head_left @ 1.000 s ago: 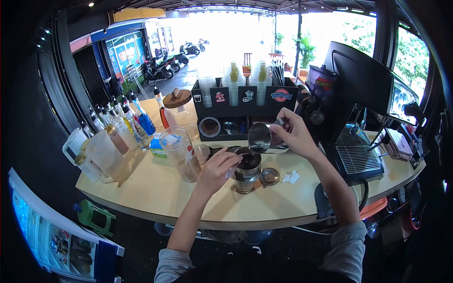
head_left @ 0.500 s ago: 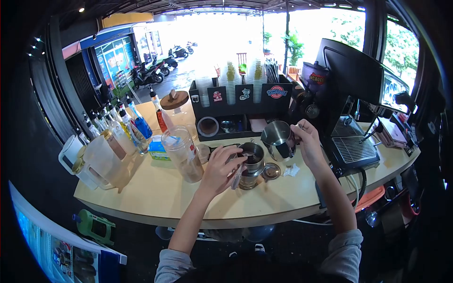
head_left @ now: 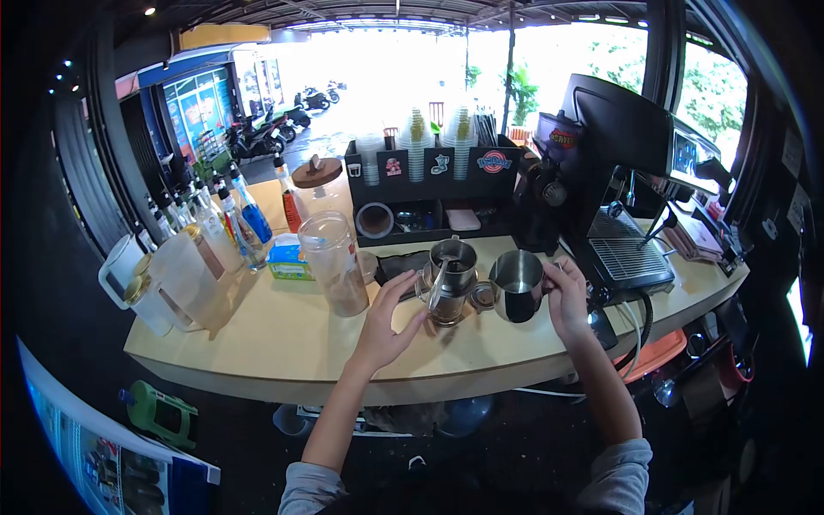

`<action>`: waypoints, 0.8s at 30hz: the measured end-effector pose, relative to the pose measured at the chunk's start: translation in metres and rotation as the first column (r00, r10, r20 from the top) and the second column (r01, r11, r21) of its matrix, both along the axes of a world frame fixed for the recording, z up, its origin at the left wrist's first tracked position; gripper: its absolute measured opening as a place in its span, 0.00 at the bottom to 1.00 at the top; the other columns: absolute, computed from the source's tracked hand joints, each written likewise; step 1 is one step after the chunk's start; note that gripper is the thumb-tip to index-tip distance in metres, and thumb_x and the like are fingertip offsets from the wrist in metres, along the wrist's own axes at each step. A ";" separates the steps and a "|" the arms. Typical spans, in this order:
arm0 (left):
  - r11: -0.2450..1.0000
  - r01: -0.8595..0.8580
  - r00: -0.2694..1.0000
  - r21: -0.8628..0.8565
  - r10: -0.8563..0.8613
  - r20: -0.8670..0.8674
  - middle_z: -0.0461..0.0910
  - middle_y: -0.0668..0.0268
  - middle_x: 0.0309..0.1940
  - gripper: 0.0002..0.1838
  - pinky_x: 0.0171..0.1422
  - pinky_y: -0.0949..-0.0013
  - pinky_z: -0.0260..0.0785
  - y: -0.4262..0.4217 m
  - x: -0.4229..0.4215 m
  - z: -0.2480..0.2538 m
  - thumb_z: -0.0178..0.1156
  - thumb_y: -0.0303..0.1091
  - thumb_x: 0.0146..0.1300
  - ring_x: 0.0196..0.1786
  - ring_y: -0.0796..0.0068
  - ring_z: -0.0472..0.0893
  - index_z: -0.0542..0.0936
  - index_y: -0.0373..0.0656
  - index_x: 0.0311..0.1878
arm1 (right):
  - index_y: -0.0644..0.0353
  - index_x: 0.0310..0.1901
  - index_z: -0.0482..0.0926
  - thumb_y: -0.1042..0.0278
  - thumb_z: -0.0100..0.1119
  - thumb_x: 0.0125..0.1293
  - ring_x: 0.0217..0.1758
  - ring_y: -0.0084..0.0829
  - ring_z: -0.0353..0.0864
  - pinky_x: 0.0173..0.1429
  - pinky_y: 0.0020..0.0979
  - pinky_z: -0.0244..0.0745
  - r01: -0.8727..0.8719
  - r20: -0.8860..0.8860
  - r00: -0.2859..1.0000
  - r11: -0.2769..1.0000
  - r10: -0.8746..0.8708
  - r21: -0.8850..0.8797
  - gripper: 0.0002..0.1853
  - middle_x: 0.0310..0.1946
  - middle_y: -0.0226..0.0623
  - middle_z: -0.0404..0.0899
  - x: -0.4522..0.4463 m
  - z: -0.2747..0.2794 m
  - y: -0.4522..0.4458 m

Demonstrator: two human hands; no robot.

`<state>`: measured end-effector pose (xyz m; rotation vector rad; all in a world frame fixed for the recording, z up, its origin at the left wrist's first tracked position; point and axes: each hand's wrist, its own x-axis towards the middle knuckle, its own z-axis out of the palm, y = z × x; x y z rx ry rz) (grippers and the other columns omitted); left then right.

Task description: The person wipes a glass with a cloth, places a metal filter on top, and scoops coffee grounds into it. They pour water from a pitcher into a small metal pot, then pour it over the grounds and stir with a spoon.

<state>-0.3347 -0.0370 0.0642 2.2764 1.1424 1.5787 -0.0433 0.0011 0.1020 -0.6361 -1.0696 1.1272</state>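
My right hand is closed round the handle of a steel milk pitcher, which stands upright at the counter's middle. Just left of it is a metal drip coffee filter on top of a glass mug. A spoon leans at the filter's near side, its upper end over the rim. My left hand is beside the mug, thumb and fingers apart; whether a fingertip touches the mug's handle I cannot tell. A small round metal lid lies between mug and pitcher, partly hidden.
Left of my hands stand a tall clear plastic jar, a tissue pack, plastic jugs and several syrup bottles. Behind is a black organizer with stacked cups. An espresso machine occupies the right side of the counter.
My left hand has drawn back from over the filter and opened, leaving the spoon leaning there. The pitcher in my right hand has come lower and nearer, and the view has shifted slightly.
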 end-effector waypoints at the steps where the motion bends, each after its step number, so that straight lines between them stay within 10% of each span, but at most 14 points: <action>1: 1.000 0.003 1.000 -0.015 -0.003 0.011 0.70 0.56 0.61 0.31 0.67 0.60 0.61 -0.004 -0.002 -0.003 0.65 0.28 0.54 0.64 0.57 0.70 0.68 0.40 0.62 | 0.56 0.28 0.68 0.75 0.57 0.63 0.25 0.13 0.61 0.34 0.19 0.55 -0.021 -0.010 1.000 1.000 0.021 -0.006 0.08 0.22 0.22 0.66 0.000 -0.003 -0.003; 24: 0.939 -0.271 0.899 -0.213 0.326 0.293 0.70 0.57 0.59 0.29 0.63 0.60 0.64 -0.110 -0.181 -0.046 0.61 0.29 0.58 0.63 0.63 0.70 0.66 0.40 0.63 | 0.54 0.26 0.67 0.73 0.57 0.63 0.22 0.17 0.65 0.30 0.22 0.60 -0.436 -0.100 0.900 0.874 0.424 -0.214 0.10 0.19 0.24 0.66 -0.260 -0.088 -0.032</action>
